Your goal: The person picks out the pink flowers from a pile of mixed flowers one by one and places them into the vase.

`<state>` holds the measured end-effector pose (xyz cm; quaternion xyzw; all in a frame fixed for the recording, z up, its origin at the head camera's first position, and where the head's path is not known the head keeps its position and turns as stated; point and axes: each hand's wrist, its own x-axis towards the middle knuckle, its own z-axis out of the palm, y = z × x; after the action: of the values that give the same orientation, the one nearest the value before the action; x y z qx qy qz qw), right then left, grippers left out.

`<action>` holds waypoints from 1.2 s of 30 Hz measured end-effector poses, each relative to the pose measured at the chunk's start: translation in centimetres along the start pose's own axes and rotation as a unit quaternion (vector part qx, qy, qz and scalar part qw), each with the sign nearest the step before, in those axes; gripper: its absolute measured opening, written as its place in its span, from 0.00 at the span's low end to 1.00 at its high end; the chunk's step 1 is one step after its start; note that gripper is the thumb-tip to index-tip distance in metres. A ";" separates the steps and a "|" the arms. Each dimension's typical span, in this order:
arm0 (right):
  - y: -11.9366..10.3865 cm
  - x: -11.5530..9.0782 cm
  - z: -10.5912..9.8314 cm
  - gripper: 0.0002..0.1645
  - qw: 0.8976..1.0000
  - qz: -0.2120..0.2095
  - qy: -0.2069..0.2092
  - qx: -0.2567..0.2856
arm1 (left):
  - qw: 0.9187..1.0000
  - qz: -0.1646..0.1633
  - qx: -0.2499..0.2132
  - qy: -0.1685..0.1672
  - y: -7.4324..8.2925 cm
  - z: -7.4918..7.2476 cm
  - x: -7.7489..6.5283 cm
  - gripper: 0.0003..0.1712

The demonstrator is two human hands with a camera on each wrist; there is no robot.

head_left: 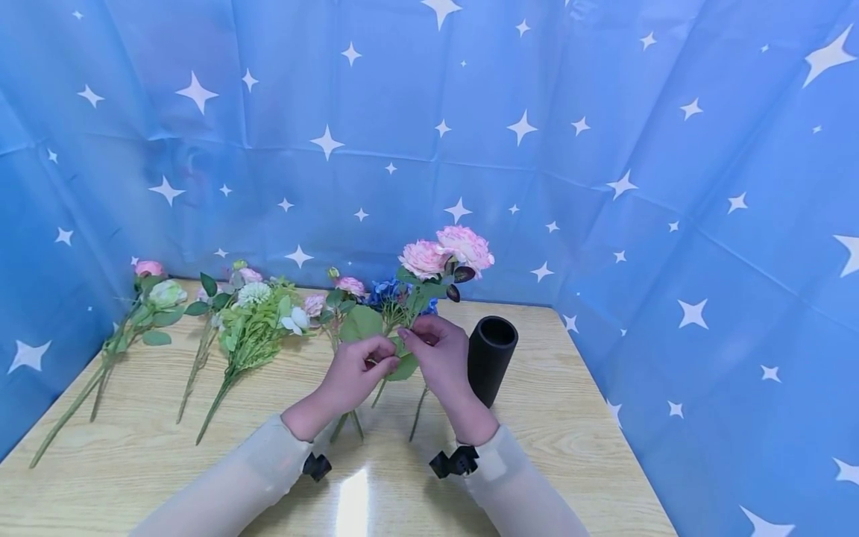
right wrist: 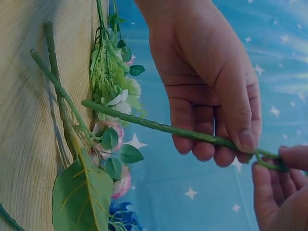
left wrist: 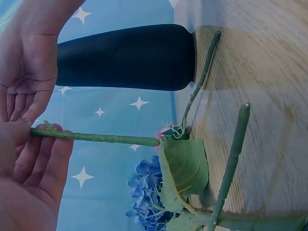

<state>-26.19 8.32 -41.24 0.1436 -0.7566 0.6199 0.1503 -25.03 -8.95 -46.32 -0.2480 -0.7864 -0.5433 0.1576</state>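
A stem of pale pink peonies (head_left: 464,247) with green leaves stands upright between the two hands in the head view. My left hand (head_left: 362,365) pinches its green stem (right wrist: 159,127) between thumb and fingers, and the stem's cut end points down above the table. My right hand (head_left: 439,354) pinches the same stem just above, by a small side shoot, with thumb and fingertips. In the left wrist view the right hand (left wrist: 33,62) is partly cut off. Beside the right hand, a black cylindrical vase (head_left: 493,358) stands upright.
On the wooden table (head_left: 550,447) lie several artificial flowers: a pink-and-white rose bunch (head_left: 166,294) at far left, a green-and-white bunch (head_left: 258,328), and blue hydrangea (left wrist: 144,187) behind the hands. A blue starred curtain (head_left: 376,97) encloses the back and sides.
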 end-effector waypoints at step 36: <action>-4.1 -0.2 -4.9 0.06 0.986 -0.136 0.077 0.055 | 0.997 -0.070 -0.030 -0.012 -1.0 1.2 -0.4 0.30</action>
<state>-24.06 12.33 -36.71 0.2048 -0.6808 0.6438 0.2829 -25.18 -8.17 -47.75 -0.2035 -0.7870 -0.5733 0.1029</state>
